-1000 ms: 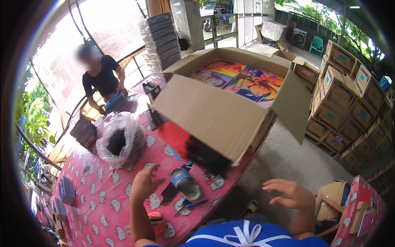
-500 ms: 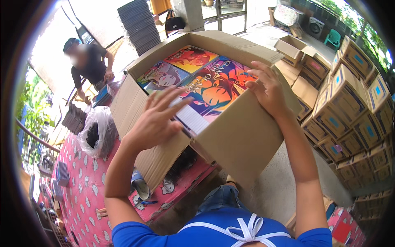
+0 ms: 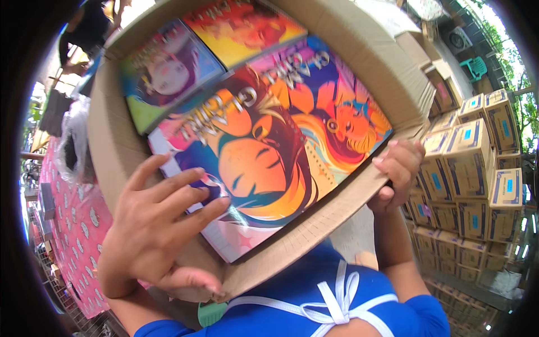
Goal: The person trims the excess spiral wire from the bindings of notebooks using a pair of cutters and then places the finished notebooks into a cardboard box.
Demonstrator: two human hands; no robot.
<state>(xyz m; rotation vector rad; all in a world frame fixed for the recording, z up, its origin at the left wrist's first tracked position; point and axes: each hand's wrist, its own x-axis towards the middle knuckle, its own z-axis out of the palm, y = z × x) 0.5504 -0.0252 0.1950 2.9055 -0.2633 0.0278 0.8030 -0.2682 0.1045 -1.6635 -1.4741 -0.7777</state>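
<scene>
A brown cardboard box (image 3: 314,236) fills the middle, tilted and close against my body. Inside lie stacks of notebooks or books with bright illustrated covers: a large-faced one (image 3: 252,163) in front, a purple-and-green one (image 3: 168,70) at the far left, and a red-and-yellow one (image 3: 247,31) at the far side. My left hand (image 3: 163,224) reaches over the near left corner, fingers spread over the front covers' edge and thumb by the box rim. With fingers curled over the right-hand rim, my right hand (image 3: 398,171) grips the box wall.
Piles of closed cartons (image 3: 460,151) stand along the right. A table with a pink patterned cover (image 3: 78,224) is at the left, bearing a clear plastic bag (image 3: 78,140). Another person (image 3: 87,33) is partly visible at the far left. A green chair (image 3: 474,67) stands at the far right.
The box has come closer to me and now fills more of the view. My right hand has closed over its rim, and my left hand has moved down toward the near left corner.
</scene>
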